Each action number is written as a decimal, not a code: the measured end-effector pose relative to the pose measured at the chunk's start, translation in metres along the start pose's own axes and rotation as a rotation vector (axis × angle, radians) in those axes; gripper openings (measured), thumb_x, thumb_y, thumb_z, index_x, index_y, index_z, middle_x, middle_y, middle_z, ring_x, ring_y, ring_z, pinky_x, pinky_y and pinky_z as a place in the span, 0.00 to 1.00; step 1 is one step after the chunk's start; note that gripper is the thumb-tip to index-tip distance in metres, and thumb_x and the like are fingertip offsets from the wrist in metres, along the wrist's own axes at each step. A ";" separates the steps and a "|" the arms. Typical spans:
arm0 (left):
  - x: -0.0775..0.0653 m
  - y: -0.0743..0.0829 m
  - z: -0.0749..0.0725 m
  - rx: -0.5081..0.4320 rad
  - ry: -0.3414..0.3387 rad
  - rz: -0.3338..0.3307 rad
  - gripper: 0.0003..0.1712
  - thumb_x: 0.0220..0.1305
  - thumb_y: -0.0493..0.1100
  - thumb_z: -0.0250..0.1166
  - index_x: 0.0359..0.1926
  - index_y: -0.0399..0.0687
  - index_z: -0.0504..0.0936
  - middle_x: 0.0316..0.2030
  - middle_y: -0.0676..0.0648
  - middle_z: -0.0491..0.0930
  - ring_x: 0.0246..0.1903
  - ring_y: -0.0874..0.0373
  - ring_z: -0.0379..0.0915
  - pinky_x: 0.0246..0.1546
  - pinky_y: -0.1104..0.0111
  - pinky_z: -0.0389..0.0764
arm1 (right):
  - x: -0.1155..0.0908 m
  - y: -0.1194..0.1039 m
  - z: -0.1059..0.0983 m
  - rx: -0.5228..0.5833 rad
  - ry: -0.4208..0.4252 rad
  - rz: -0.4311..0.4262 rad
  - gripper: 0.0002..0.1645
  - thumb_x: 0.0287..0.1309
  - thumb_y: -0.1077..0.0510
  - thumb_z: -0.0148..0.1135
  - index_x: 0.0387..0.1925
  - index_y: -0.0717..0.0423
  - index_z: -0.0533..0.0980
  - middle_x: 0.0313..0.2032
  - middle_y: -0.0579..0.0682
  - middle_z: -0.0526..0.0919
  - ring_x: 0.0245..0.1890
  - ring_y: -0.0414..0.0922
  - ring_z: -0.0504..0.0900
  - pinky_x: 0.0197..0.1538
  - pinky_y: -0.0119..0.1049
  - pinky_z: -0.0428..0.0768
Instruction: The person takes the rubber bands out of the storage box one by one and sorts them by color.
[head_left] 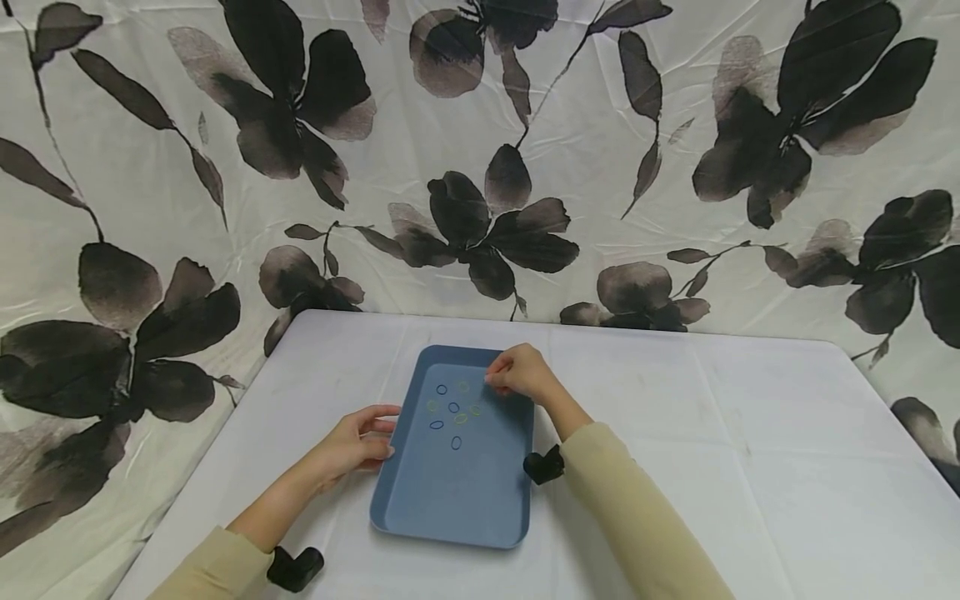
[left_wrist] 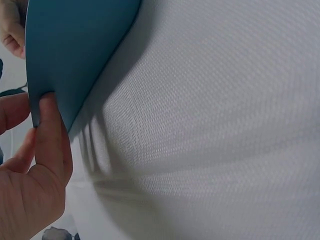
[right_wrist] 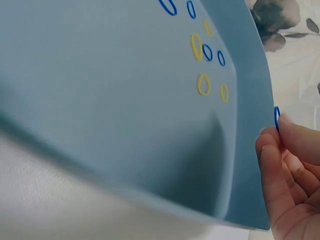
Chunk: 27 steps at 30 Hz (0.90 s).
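A blue rectangular tray (head_left: pixel 457 500) lies lengthwise on the table, its long sides running away from me. My left hand (head_left: pixel 352 446) holds its left rim, with thumb and fingers around the edge in the left wrist view. Over the tray's far right corner is my right hand (head_left: pixel 525 375). Between thumb and fingertip it pinches a small blue rubber band (right_wrist: pixel 276 120), upright in the right wrist view. Several blue rubber bands (right_wrist: pixel 204 52) and yellow rubber bands (right_wrist: pixel 198 86) lie scattered across the far half of the tray floor.
A white cloth covers the table (head_left: pixel 712 467). Behind it hangs a pale curtain (head_left: pixel 600 108) with dark flowers. A black wrist device (head_left: pixel 296 569) is on the left forearm, and another black device (head_left: pixel 543 465) on the right overlaps the tray's right rim.
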<state>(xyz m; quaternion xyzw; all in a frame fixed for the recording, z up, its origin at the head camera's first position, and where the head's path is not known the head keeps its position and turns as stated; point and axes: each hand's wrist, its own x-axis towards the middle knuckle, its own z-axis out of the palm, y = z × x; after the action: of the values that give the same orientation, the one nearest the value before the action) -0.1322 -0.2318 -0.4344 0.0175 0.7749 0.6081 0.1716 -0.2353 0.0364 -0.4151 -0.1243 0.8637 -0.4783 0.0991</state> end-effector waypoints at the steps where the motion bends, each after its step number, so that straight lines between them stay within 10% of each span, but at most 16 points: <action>1: 0.000 0.000 0.000 -0.001 0.000 0.000 0.37 0.53 0.27 0.59 0.65 0.32 0.59 0.53 0.30 0.67 0.40 0.54 0.74 0.35 0.63 0.80 | 0.000 0.000 -0.001 0.001 0.000 0.000 0.04 0.51 0.66 0.67 0.26 0.66 0.81 0.18 0.49 0.79 0.18 0.40 0.77 0.26 0.31 0.77; 27: 0.000 -0.004 -0.001 -0.022 -0.009 -0.015 0.38 0.54 0.29 0.61 0.66 0.33 0.58 0.54 0.31 0.66 0.44 0.53 0.74 0.38 0.62 0.79 | -0.010 0.009 -0.022 -0.008 0.003 -0.040 0.05 0.52 0.65 0.66 0.27 0.65 0.81 0.20 0.50 0.80 0.20 0.40 0.78 0.30 0.36 0.80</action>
<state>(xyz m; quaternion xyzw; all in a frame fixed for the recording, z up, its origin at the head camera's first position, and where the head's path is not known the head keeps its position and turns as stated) -0.1315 -0.2334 -0.4377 0.0127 0.7677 0.6150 0.1796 -0.2330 0.0622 -0.4107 -0.1410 0.8632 -0.4768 0.0877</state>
